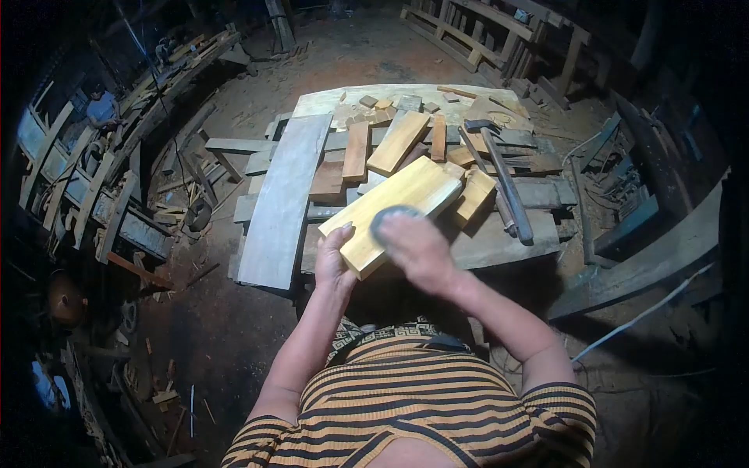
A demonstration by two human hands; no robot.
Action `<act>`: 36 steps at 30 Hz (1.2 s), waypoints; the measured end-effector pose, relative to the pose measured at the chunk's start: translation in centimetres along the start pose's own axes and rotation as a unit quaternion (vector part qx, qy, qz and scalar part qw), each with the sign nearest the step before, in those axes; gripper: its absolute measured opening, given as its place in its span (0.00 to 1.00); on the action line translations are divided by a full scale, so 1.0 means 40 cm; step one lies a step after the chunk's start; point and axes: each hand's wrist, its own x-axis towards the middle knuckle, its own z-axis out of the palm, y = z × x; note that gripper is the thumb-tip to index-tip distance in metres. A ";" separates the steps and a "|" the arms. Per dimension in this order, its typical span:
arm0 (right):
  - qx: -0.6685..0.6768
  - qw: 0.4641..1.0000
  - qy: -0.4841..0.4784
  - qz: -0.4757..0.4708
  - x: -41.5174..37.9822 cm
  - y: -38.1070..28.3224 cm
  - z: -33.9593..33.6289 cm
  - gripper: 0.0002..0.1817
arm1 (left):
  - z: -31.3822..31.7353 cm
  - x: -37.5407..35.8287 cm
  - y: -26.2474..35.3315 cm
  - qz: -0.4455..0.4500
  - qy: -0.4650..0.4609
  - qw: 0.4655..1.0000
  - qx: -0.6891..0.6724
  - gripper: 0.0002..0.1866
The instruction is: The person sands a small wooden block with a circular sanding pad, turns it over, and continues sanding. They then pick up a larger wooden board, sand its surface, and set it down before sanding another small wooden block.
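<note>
My left hand (334, 256) grips the near left end of a yellow wooden block (406, 195), thumb on its top face. The block is held tilted above the workbench. My right hand (420, 248), slightly blurred, is closed around a dark grey rounded pad (384, 225) that lies against the block's upper face near its front edge. The pad's exact kind is hard to make out under the fingers. Just beyond are more wooden blocks: a yellow one (399, 143), a reddish-brown one (356, 150) and another yellow one (474, 196).
A long pale board (285, 199) lies along the bench's left side. On the right rest a long-handled hammer-like tool (507, 187) and small offcuts (382, 104) at the back. Timber racks (476, 39) stand behind; a person (101, 109) sits far left.
</note>
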 end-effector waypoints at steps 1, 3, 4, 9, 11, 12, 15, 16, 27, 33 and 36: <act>0.033 0.998 -0.057 0.024 -0.011 -0.044 -0.009 0.19 | 0.005 0.000 0.013 -0.036 -0.037 0.998 -0.041 0.21; 0.133 0.987 -0.093 0.018 -0.014 -0.056 -0.030 0.19 | 0.026 -0.013 0.032 -0.017 -0.072 0.997 -0.031 0.21; 0.130 0.987 -0.092 0.020 -0.017 -0.047 -0.040 0.19 | 0.033 -0.014 0.037 0.040 -0.069 0.997 0.020 0.23; 0.222 0.966 -0.044 0.125 -0.032 0.017 -0.119 0.19 | 0.084 -0.033 0.077 0.183 -0.056 0.970 0.150 0.29; 0.232 0.958 -0.002 0.169 -0.042 0.056 -0.134 0.18 | 0.117 -0.062 0.090 0.270 -0.083 0.921 0.267 0.33; 0.254 0.945 0.036 0.204 -0.035 0.063 -0.142 0.18 | 0.113 -0.057 0.086 0.295 -0.100 0.896 0.315 0.35; 0.214 0.937 0.137 0.241 -0.003 0.079 -0.173 0.17 | 0.114 -0.078 0.067 0.344 -0.134 0.830 0.419 0.38; 0.214 0.937 0.137 0.241 0.003 0.072 -0.170 0.17 | 0.108 -0.075 0.065 0.363 -0.150 0.808 0.439 0.39; 0.010 0.995 -0.024 -0.100 0.082 -0.026 -0.098 0.20 | 0.044 -0.072 0.034 0.334 -0.226 0.784 0.471 0.38; 0.034 0.986 0.050 0.153 0.102 0.339 -0.109 0.16 | 0.045 -0.077 0.028 0.328 -0.223 0.782 0.481 0.37; 0.018 0.982 0.060 0.176 0.108 0.316 -0.092 0.15 | 0.044 -0.079 0.030 0.319 -0.230 0.794 0.464 0.36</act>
